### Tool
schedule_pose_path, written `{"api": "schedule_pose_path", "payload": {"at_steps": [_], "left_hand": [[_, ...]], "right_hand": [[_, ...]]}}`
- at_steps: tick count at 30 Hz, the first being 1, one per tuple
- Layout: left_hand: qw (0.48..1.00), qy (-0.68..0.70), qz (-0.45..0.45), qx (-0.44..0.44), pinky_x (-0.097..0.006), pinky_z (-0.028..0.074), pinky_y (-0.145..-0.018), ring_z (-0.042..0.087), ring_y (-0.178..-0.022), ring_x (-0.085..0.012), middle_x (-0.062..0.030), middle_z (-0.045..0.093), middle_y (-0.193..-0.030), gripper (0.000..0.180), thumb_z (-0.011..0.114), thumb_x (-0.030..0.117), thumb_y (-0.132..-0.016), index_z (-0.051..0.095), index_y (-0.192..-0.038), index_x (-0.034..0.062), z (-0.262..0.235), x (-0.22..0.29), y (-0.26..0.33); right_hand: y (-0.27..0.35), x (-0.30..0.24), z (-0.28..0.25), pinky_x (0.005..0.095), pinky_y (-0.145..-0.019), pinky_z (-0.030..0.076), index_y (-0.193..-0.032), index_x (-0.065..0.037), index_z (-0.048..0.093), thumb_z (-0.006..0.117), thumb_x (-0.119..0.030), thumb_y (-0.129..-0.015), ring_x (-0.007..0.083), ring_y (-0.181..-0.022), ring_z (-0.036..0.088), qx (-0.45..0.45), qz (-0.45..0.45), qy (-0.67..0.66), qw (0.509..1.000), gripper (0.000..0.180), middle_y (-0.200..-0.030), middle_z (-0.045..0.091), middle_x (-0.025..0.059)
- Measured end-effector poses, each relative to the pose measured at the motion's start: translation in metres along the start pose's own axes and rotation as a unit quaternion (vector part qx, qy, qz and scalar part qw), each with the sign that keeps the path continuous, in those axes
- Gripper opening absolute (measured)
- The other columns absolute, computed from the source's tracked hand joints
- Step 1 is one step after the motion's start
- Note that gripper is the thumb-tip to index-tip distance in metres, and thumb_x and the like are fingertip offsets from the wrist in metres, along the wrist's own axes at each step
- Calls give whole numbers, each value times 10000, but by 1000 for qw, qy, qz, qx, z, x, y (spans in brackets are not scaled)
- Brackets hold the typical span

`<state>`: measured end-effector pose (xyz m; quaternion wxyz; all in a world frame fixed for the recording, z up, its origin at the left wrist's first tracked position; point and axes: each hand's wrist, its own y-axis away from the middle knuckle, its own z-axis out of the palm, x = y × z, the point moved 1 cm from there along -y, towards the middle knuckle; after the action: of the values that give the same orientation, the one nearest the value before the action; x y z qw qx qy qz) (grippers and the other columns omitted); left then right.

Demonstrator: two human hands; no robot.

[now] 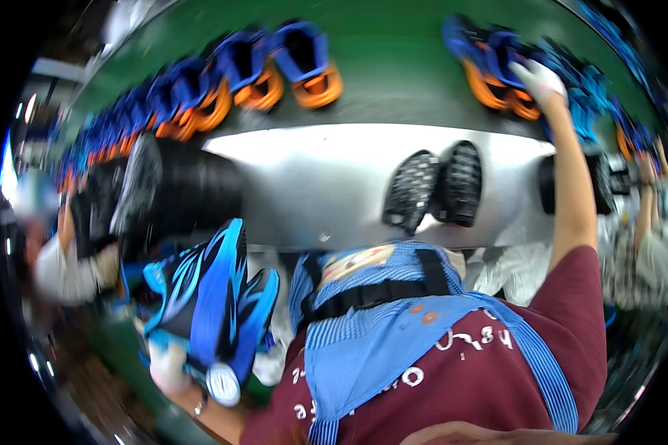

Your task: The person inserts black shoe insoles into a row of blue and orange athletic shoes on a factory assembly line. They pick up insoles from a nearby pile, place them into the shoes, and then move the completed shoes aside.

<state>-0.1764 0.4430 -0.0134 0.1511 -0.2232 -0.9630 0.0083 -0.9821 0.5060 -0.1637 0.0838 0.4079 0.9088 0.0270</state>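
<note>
My left hand, in a white glove, is low at the left, its fingers closed at the lower end of a blue-and-black piece with light-blue edges. That piece is raised beside my lap, its exact kind unclear. A round white disc shows at its near end. My right arm stretches to the far right, where my white-gloved right hand has its fingers on the edge of a blue-and-orange shoe; its fingertips are partly hidden. Two black textured sole-shaped pieces lie side by side on the metal table before me.
A row of blue-and-orange shoes runs leftward along the green surface. Light-blue shoes stand beyond my right hand. A large black cylindrical thing is at the table's left. Other people work at both sides; a pale sleeve shows left.
</note>
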Motion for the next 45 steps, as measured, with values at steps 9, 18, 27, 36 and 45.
{"api": "schedule_pose_path", "payload": {"at_steps": [9, 18, 27, 36, 45], "left_hand": [[912, 387, 82, -105, -265, 494, -696, 582, -733, -100, 1, 650, -875, 106, 701, 66, -858, 633, -922, 16, 119, 205, -249], [936, -54, 309, -159, -469, 513, -774, 643, -910, -379, -182, 650, -964, 392, 639, 508, -851, 657, -1071, 183, 273, 346, -326], [929, 19, 369, -30, -405, 491, -917, 588, -1090, -332, -156, 580, -1228, 471, 686, 299, -843, 602, -1284, 160, 264, 304, -307], [955, 174, 234, 52, -408, 484, -932, 569, -1116, -346, -164, 530, -1277, 497, 672, 264, -865, 563, -1337, 158, 237, 290, -351], [941, 240, 228, -71, -352, 494, -897, 648, -987, -313, -159, 683, -1062, 317, 595, 343, -899, 733, -1078, 122, 262, 270, -418]], "right_hand": [[165, -45, -71, 421, -819, 519, -1025, -88, 685, 603, -318, -867, 329, -929, 649, 158, -104, -18, 982, 291, -965, 674, 135], [272, 73, -106, 383, -857, 514, -1108, -105, 653, 653, -239, -842, 284, -996, 622, 177, 53, 81, 979, 298, -1039, 645, 92], [248, 89, -63, 402, -912, 495, -1213, -80, 561, 669, -86, -746, 339, -1085, 586, 23, -14, 78, 997, 479, -1139, 589, 145], [254, 86, -91, 377, -805, 499, -1007, -41, 545, 705, -103, -690, 313, -945, 603, 13, -89, 17, 996, 361, -989, 555, 122], [258, -28, -137, 315, -790, 528, -1026, -2, 558, 779, -51, -643, 239, -889, 619, 56, -153, -84, 983, 444, -1035, 570, 104]]}}
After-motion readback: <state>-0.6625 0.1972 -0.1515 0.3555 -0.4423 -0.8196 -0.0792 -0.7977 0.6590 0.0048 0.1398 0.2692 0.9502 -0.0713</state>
